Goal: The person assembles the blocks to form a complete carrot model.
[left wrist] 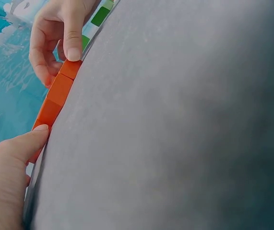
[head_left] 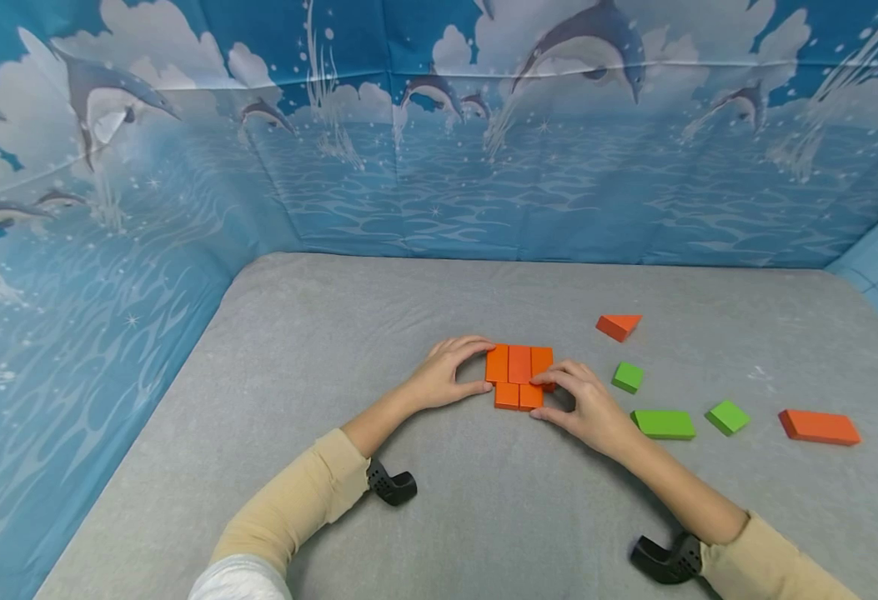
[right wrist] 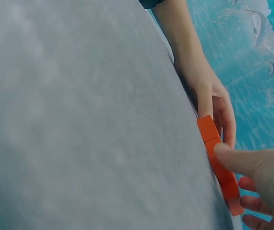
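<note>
Several orange blocks lie side by side on the grey cloth in two rows. Three of them form the far row, with the middle block (head_left: 519, 364) between two others; a pair makes up the near row. My left hand (head_left: 442, 377) holds the far row's left block (head_left: 496, 364), index finger at its far end and thumb at its near end. With thumb and index finger, my right hand (head_left: 584, 408) pinches the near row's right block (head_left: 531, 397). That hand partly covers the far row's right block (head_left: 542, 360).
Right of the hands lie an orange triangular block (head_left: 620, 326), a small green block (head_left: 628, 377), a longer green block (head_left: 664, 424), another green block (head_left: 727, 417) and a long orange block (head_left: 819, 427). A dolphin-print curtain (head_left: 439, 200) borders the grey cloth (head_left: 476, 517).
</note>
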### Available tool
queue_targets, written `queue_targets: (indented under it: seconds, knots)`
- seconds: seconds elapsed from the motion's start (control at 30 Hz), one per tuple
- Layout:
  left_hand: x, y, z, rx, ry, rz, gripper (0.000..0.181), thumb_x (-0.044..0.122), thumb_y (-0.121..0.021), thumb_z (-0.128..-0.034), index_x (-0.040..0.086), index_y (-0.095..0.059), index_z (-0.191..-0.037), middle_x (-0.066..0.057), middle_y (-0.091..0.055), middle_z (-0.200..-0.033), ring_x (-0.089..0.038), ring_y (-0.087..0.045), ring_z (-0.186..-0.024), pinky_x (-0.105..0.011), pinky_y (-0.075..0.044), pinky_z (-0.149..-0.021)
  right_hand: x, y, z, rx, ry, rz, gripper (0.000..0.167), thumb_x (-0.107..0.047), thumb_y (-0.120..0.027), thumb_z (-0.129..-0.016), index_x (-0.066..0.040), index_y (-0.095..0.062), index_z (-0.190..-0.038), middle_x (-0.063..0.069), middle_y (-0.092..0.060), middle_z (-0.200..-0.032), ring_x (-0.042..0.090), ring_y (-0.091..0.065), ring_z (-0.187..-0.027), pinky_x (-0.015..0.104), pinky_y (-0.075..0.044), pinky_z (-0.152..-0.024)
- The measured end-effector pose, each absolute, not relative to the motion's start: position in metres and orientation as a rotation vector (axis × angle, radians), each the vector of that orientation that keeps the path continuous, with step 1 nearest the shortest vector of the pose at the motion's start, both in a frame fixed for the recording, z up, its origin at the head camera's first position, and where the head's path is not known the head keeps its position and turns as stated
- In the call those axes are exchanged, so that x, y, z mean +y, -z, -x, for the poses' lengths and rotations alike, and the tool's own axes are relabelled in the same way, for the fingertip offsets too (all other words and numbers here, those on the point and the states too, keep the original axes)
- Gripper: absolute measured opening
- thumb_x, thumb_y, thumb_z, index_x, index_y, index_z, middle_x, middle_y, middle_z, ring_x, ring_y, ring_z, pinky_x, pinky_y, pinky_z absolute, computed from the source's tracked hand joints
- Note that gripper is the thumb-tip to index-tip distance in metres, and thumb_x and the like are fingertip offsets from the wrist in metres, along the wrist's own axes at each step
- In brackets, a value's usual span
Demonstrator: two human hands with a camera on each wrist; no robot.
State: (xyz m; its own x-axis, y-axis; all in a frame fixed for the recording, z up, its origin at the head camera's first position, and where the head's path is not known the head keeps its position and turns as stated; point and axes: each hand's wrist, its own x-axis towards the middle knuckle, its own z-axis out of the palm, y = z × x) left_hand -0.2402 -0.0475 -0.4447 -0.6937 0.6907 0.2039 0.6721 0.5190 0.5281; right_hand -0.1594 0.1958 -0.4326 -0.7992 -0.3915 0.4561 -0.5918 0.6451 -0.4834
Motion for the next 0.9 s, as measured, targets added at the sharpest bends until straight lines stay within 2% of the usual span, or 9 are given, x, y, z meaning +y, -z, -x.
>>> queue_targets:
  seconds: [0.17, 0.37, 0.43, 0.57, 0.6, 0.67, 0.7, 0.77, 0.9]
  knots:
    - [-0.047, 0.446, 0.240, 2.710, -0.926, -1.218, 0.058, 0.036, -0.065, -0.0841, 0.016, -0.045, -0.135, -0.001, -0.042, -0.138, -0.017, -0.035, -0.128, -0.042, -0.024, -0.105, 0.207, 0.419, 0.157, -2.509, -0.970, -0.764, 0.045, -0.007, -0.083, -0.061, -0.003, -0.065, -0.102, 0.005, -0.060, -0.095, 0.018, -0.054, -0.085, 0.035, -0.047, -0.072]
    - [-0.048, 0.445, 0.240, 2.709, -0.936, -1.220, 0.058, 0.035, -0.066, -0.0838, 0.016, -0.045, -0.135, -0.001, -0.042, -0.138, -0.018, -0.035, -0.128, -0.042, -0.023, -0.106, 0.254, 0.401, 0.151, -2.467, -0.919, -0.615, 0.050, 0.003, -0.079, -0.063, -0.003, -0.062, -0.109, 0.010, -0.061, -0.099, 0.015, -0.050, -0.085, 0.024, -0.041, -0.071]
    - [-0.048, 0.446, 0.240, 2.710, -0.932, -1.219, 0.058, 0.035, -0.065, -0.0838, 0.016, -0.045, -0.135, -0.001, -0.042, -0.138, -0.018, -0.035, -0.128, -0.042, -0.023, -0.106, 0.285, 0.411, 0.154, -2.479, -0.886, -0.543, 0.050, -0.002, -0.078, -0.067, -0.008, -0.062, -0.114, 0.005, -0.060, -0.102, 0.009, -0.049, -0.088, 0.019, -0.038, -0.071]
    - [-0.048, 0.446, 0.240, 2.713, -0.922, -1.211, 0.058, 0.036, -0.065, -0.0838, 0.016, -0.045, -0.135, -0.001, -0.042, -0.138, -0.018, -0.035, -0.128, -0.042, -0.023, -0.106, 0.356, 0.441, 0.160, -2.567, -0.803, -0.342, 0.051, -0.018, -0.075, -0.076, -0.024, -0.057, -0.123, -0.004, -0.056, -0.109, -0.005, -0.041, -0.094, 0.018, -0.032, -0.071]
    - [-0.048, 0.446, 0.240, 2.713, -0.921, -1.210, 0.058, 0.036, -0.065, -0.0838, 0.016, -0.045, -0.135, -0.001, -0.042, -0.138, -0.018, -0.035, -0.128, -0.042, -0.023, -0.106, 0.374, 0.448, 0.161, -2.590, -0.777, -0.295, 0.051, -0.022, -0.074, -0.077, -0.027, -0.056, -0.125, -0.004, -0.055, -0.110, -0.009, -0.038, -0.094, 0.019, -0.031, -0.070]
    - [-0.047, 0.446, 0.240, 2.713, -0.922, -1.208, 0.058, 0.036, -0.065, -0.0839, 0.016, -0.045, -0.135, -0.001, -0.042, -0.138, -0.018, -0.035, -0.128, -0.042, -0.023, -0.106, 0.401, 0.454, 0.157, -2.632, -0.741, -0.216, 0.050, -0.022, -0.072, -0.080, -0.024, -0.055, -0.127, 0.003, -0.055, -0.113, -0.009, -0.035, -0.094, 0.024, -0.029, -0.069]
    - [-0.047, 0.446, 0.240, 2.712, -0.924, -1.209, 0.058, 0.036, -0.065, -0.0840, 0.016, -0.045, -0.135, -0.001, -0.042, -0.138, -0.018, -0.035, -0.128, -0.042, -0.023, -0.106, 0.414, 0.457, 0.155, -2.637, -0.724, -0.194, 0.049, -0.020, -0.071, -0.080, -0.021, -0.055, -0.127, 0.007, -0.055, -0.113, -0.008, -0.036, -0.094, 0.026, -0.028, -0.069]
    - [-0.047, 0.446, 0.240, 2.711, -0.929, -1.213, 0.058, 0.035, -0.065, -0.0840, 0.016, -0.045, -0.135, -0.001, -0.042, -0.138, -0.018, -0.035, -0.128, -0.042, -0.023, -0.106, 0.434, 0.458, 0.148, -2.662, -0.687, -0.145, 0.047, -0.017, -0.069, -0.082, -0.011, -0.054, -0.126, 0.016, -0.053, -0.114, 0.003, -0.039, -0.095, 0.033, -0.029, -0.070]
    - [-0.047, 0.446, 0.240, 2.710, -0.937, -1.221, 0.058, 0.035, -0.065, -0.0841, 0.016, -0.045, -0.135, -0.001, -0.042, -0.138, -0.018, -0.036, -0.128, -0.043, -0.023, -0.106, 0.465, 0.460, 0.132, -2.722, -0.627, -0.038, 0.047, -0.015, -0.068, -0.083, 0.002, -0.050, -0.123, 0.026, -0.048, -0.115, 0.034, -0.039, -0.097, 0.046, -0.028, -0.069]
